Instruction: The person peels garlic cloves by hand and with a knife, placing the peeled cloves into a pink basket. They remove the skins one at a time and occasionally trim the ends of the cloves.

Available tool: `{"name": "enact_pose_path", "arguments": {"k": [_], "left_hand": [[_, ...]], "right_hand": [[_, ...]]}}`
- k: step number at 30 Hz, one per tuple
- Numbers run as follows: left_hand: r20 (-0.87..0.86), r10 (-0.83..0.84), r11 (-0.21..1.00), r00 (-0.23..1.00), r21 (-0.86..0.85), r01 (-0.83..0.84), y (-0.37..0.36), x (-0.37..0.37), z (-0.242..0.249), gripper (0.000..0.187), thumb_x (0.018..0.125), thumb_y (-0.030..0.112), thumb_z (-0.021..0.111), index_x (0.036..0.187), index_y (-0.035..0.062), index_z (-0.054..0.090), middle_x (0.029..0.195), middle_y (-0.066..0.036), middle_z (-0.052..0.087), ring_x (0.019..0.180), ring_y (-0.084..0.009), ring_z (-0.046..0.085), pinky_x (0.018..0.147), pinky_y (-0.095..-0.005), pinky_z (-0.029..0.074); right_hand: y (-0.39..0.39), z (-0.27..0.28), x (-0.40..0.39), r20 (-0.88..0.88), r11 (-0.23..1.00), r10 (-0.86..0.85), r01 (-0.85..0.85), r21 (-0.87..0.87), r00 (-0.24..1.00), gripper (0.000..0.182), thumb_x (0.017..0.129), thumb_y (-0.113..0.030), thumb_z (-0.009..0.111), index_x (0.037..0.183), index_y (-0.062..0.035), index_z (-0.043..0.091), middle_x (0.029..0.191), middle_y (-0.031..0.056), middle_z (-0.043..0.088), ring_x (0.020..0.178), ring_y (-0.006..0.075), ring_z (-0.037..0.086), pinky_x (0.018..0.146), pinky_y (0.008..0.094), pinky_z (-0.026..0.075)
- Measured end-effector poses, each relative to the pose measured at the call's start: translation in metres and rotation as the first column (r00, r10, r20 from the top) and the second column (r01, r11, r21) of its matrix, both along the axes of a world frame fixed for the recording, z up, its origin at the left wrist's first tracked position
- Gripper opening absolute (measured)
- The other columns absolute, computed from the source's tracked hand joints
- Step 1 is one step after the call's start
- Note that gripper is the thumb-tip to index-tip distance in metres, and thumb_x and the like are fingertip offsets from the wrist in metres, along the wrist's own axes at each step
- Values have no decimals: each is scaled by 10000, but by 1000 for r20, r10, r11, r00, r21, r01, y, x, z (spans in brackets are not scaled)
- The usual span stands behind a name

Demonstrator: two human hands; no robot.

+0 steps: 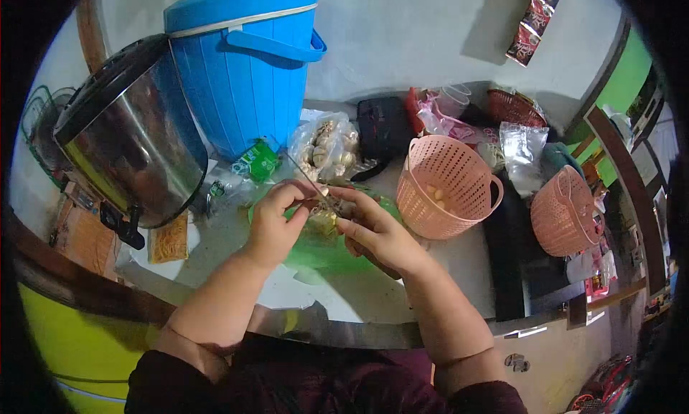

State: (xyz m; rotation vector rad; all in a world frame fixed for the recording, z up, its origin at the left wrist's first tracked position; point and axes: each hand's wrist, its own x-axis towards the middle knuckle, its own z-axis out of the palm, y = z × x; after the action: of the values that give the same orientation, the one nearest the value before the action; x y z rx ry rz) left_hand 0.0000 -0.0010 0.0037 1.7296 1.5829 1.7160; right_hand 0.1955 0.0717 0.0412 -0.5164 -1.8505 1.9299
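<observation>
Head view | left hand (276, 224) pinches a thin knife (310, 177), blade angled up and away from the body | right hand (377, 231) curls shut around a garlic clove (337, 207), steadying it over the green bowl (326, 252) mid-counter so peel drops in | pink basket (445, 188) just right for peeled cloves | garlic bag (326, 148) behind, toward the counter's back edge

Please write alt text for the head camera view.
Two bare hands, left hand and right hand, peel garlic with a thin knife over a green plastic bag. A pink basket and a blue bucket stand behind.
</observation>
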Motion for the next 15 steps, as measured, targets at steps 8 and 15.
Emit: {"name": "enact_pose_path", "arguments": {"k": [8,15], "left_hand": [[126,-78,997,989,10,78,-1,3,1,172,852,-142,572,962,-11,552,1076,-90,613,998,-158,628,858,-269,497],[141,-109,994,984,20,107,0,2,1,179,835,-141,567,973,-27,572,1088,-102,624,1012,-187,637,868,-293,532]], "right_hand": [[7,0,3,2,987,-5,6,-158,1000,489,988,-187,546,1454,-153,402,829,-27,511,665,60,474,568,220,397],[-2,6,2,23,1000,-2,2,-22,1000,470,977,-137,550,1431,-125,427,862,-8,518,697,79,478,605,225,403]]}}
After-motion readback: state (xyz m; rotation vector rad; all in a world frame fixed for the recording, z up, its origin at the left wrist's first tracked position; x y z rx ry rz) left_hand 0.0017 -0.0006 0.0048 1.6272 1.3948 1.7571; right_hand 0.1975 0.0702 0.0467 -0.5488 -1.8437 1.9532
